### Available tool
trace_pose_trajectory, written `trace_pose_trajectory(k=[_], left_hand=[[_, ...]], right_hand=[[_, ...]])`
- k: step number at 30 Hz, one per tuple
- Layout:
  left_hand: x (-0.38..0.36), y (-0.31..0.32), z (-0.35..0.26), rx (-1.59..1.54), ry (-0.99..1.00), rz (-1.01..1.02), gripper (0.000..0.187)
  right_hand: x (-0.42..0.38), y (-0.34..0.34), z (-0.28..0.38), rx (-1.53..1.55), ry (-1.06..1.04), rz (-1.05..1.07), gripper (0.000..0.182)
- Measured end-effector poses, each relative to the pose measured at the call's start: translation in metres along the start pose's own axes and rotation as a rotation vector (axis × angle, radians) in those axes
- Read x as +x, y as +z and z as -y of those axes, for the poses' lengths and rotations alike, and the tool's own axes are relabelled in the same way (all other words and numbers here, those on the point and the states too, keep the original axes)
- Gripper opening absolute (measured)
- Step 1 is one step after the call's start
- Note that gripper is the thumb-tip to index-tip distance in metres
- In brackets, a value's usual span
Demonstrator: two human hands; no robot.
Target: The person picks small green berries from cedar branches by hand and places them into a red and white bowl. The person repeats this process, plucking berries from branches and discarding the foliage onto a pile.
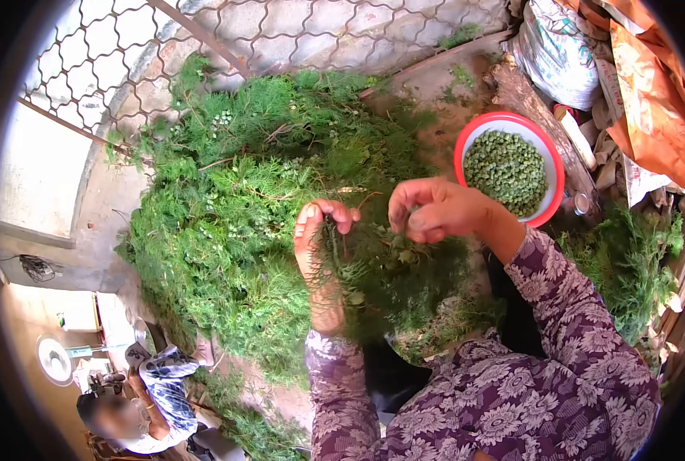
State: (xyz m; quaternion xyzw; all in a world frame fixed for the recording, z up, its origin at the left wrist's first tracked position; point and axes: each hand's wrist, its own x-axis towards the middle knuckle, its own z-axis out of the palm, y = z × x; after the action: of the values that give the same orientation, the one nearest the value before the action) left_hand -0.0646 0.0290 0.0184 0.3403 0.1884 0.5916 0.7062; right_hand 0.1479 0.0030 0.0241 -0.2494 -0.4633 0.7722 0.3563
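My left hand [318, 240] grips a thin green sprig [335, 250] upright over my lap. My right hand [434, 209] hovers just to its right, fingers pinched together on something small and green that I cannot make out clearly. Both arms wear purple flowered sleeves [557, 323]. A big heap of feathery green branches [235, 223] with pale berries lies in front of both hands. A red-rimmed bowl [551, 167] full of small green berries [505, 170] sits just beyond my right hand.
A metal lattice fence [204, 38] stands behind the heap. White and orange sacks [619, 69] are piled at the upper right. More green cuttings [626, 261] lie to the right. Another person [150, 407] sits at lower left near a fan [54, 359].
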Motion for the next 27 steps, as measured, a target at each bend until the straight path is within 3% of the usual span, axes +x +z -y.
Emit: trace_pose_trajectory(k=[3, 5, 7, 15, 19, 21, 23, 24, 26, 27], left_hand=[[0.0, 0.009, 0.001, 0.244, 0.056, -0.148, 0.023], [0.001, 0.013, 0.0, 0.308, 0.07, -0.146, 0.024], [0.001, 0.015, 0.002, 0.396, 0.145, -0.203, 0.019], [0.006, 0.009, 0.008, 0.603, 0.207, -0.351, 0.022], [0.008, 0.003, 0.009, 0.633, 0.205, -0.377, 0.023], [0.008, 0.004, 0.003, 0.621, 0.187, -0.481, 0.022], [0.008, 0.002, -0.011, 0.487, 0.226, -0.522, 0.023], [0.011, -0.008, -0.017, 0.442, 0.259, -0.515, 0.022], [0.012, -0.018, -0.029, 0.31, 0.297, -0.411, 0.02], [0.01, -0.022, -0.03, 0.31, 0.297, -0.414, 0.02]], right_hand=[[-0.002, 0.024, 0.005, -0.189, 0.089, -0.02, 0.019], [0.0, 0.028, -0.007, -0.158, 0.144, 0.017, 0.022], [0.005, 0.03, -0.025, -0.389, -0.074, 0.048, 0.024], [0.003, 0.045, -0.031, -0.345, -0.056, -0.09, 0.024], [0.002, 0.047, -0.032, -0.494, -0.153, -0.185, 0.016], [0.0, 0.045, -0.034, -0.582, -0.171, -0.225, 0.015], [-0.001, 0.042, -0.036, -0.474, 0.055, 0.04, 0.011], [-0.002, 0.04, -0.035, -0.476, 0.053, 0.039, 0.011], [-0.005, 0.037, -0.031, -0.509, -0.153, -0.009, 0.01], [-0.009, 0.028, -0.022, -0.449, -0.14, -0.137, 0.01]])
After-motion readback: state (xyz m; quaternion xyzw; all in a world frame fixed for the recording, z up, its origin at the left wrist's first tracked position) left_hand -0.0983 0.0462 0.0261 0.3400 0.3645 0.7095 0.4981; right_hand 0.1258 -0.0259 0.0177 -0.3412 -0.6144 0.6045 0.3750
